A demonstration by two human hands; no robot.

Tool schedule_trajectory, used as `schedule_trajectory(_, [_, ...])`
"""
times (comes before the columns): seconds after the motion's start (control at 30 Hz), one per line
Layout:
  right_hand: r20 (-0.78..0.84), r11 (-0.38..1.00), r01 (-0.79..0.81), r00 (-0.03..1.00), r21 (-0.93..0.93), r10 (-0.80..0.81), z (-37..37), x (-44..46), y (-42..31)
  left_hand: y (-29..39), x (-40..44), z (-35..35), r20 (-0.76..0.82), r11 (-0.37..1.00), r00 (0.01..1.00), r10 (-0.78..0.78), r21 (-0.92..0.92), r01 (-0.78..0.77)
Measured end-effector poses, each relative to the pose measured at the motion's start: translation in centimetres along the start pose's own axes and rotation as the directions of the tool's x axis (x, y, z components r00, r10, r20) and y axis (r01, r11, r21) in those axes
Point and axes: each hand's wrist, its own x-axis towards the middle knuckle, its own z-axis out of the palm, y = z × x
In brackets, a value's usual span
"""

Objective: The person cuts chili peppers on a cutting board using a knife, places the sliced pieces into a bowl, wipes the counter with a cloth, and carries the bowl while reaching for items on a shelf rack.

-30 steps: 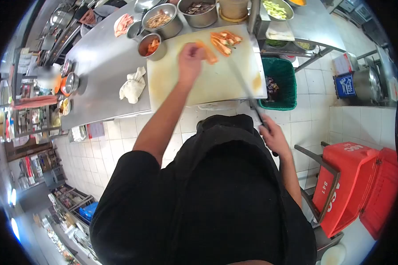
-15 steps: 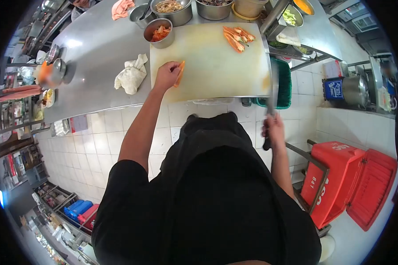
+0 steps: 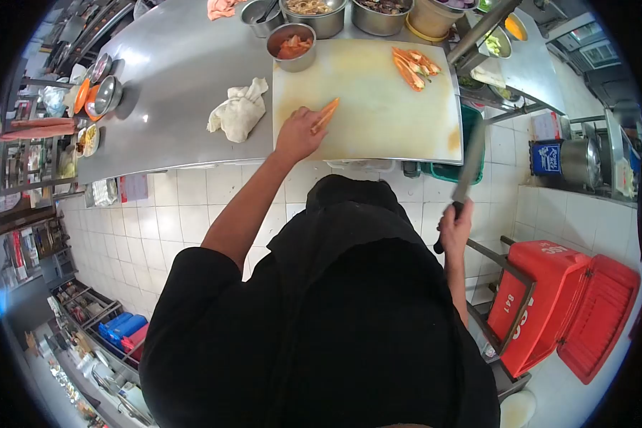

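Pinched a pepper (image 3: 327, 114) in the left hand (image 3: 299, 134), near left on the board (image 3: 378, 128), hiding one end; gripped a blurred knife (image 3: 470, 160) in the right hand (image 3: 455, 227).

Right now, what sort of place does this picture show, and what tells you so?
Probably a commercial kitchen: a long steel counter bears metal pots, orange vegetable pieces lie on a cutting board, and the right hand holds a knife.

Black shirt (image 3: 378, 328); short plain sleeves (image 3: 205, 282)
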Motion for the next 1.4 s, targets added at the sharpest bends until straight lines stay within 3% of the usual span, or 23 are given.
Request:
schedule_trajectory(0.03, [0.146,0.971,0.132,0.984,-0.199,-0.104,0.3,0.4,-1.9,0.2,0.2,0.3,0.01,0.999,1.0,-0.005,0.035,0.005])
schedule_trajectory(0.07, [0.292,0.958,0.227,0.941,-0.177,-0.17,1.5,0.6,-3.8,0.3,0.5,0.5,0.012,0.999,1.0,-0.025,0.026,0.025])
schedule_trajectory(0.1, [0.437,0.977,0.167,0.895,-0.132,-0.094,2.7,0.8,-7.0,0.4,0.7,0.7,0.013,0.999,0.999,-0.051,0.017,0.051])
schedule_trajectory(0.17, [0.579,0.889,0.421,0.776,-0.181,-0.25,5.8,2.1,-7.6,0.6,0.6,1.1,0.022,0.994,0.994,-0.106,0.017,0.106])
schedule_trajectory(0.27, [0.691,0.836,0.478,0.701,-0.269,-0.178,8.1,3.9,-8.4,0.7,0.8,1.4,0.035,0.985,0.985,-0.167,0.042,0.166])
schedule_trajectory(0.63, [0.766,0.764,0.578,0.617,-0.287,-0.179,7.2,5.9,-9.0,2.1,1.2,2.5,-0.022,0.968,0.969,-0.246,0.043,0.246])
schedule_trajectory(0.73, [0.785,0.746,0.569,0.611,-0.347,-0.101,6.8,6.3,-10.4,2.0,1.5,2.8,-0.002,0.963,0.966,-0.26,0.075,0.26])
schedule_trajectory(0.83, [0.804,0.774,0.556,0.585,-0.303,-0.106,6.1,6.4,-12.6,2.0,1.3,2.9,-0.04,0.972,0.975,-0.218,0.078,0.221])
schedule_trajectory(0.93, [0.775,0.832,0.551,0.555,-0.07,-0.302,8.3,7.3,-9.7,1.8,1.4,3.0,-0.02,0.969,0.975,-0.221,0.108,0.222])
schedule_trajectory(1.03, [0.787,0.857,0.492,0.585,-0.153,-0.196,10.6,8.0,-8.4,1.5,1.2,2.6,-0.082,0.982,0.985,-0.151,0.105,0.16])
schedule_trajectory(1.13, [0.701,0.729,0.677,0.568,-0.101,-0.431,10.1,8.6,-8.4,0.6,0.6,1.6,-0.097,0.99,0.988,-0.117,0.069,0.124])
schedule_trajectory(1.23, [0.754,0.721,0.645,0.598,-0.252,-0.272,8.1,8.7,-10.8,0.1,0.1,0.5,0.035,0.981,0.985,-0.17,0.1,0.166])
schedule_trajectory(1.4, [0.829,0.506,0.797,0.501,-0.331,-0.247,6.1,8.6,-12.8,-0.3,0.0,0.3,-0.007,0.995,0.998,-0.056,0.079,0.056])
